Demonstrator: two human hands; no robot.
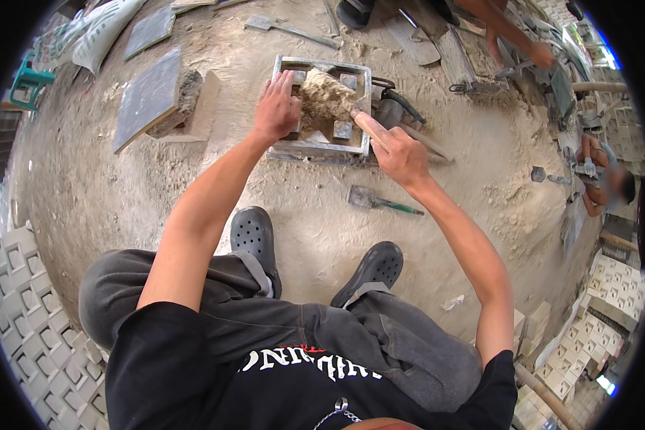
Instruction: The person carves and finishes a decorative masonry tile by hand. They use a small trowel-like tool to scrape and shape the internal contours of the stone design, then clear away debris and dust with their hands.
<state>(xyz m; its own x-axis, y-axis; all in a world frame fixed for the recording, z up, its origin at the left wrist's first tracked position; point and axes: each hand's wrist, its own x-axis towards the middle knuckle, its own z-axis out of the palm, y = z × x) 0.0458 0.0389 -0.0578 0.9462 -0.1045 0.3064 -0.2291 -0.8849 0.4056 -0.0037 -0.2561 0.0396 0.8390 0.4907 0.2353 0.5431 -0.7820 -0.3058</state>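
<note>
A square metal mould [322,59] with several raised blocks inside lies on the ground in front of me. My left hand [277,107] rests flat on its left side, fingers stretched out and holding nothing. In my right hand [401,155] is the wooden handle of a trowel [369,127], closed in my fingers at the mould's right side. Its blade is hidden by a heap of damp, sandy mortar [327,94] over the middle of the mould. Part of the mould's inside shows below the heap.
A small scraper [385,201] with a green handle lies nearer to me. Slabs on a block [149,100] stand at left. Dark tools [398,111] lie right of the mould, a shovel [290,32] beyond it. Another person's arm [512,36] reaches in at upper right; someone else [598,175] works far right.
</note>
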